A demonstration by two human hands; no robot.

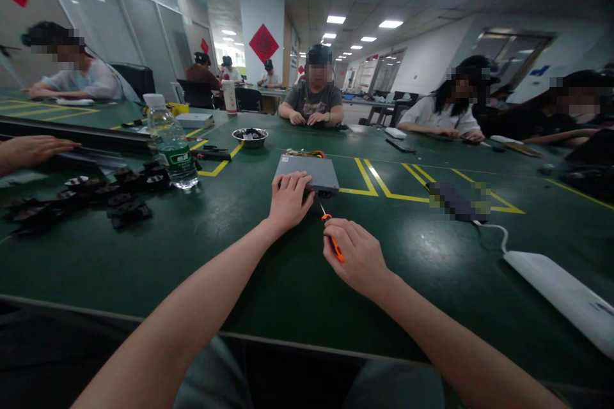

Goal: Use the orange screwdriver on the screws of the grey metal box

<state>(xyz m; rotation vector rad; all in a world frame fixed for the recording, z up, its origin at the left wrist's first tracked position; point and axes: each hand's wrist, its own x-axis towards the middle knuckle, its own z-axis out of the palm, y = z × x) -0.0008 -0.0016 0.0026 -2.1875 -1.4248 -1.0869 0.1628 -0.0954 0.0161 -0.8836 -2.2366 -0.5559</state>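
A grey metal computer power supply unit (322, 171) lies flat on the green table, with coloured wires (304, 153) bunched at its far side. My left hand (290, 200) grips its near left part, fingers over the top and thumb near the front edge. My right hand (354, 249) is closed around the orange and black handle of a screwdriver (338, 249). The thin shaft points up and away, its tip by the unit's near face, close to my left thumb. Whether the tip sits in a screw is too small to tell.
Left of me stand a water bottle (175, 147) and a heap of black parts (127, 204). A metal bowl (250, 137) sits beyond. At right lie a blurred phone-like device (458, 200) and a cabled white power bank (559, 294). Another person's hand (36, 150) reaches in at left; several people sit around.
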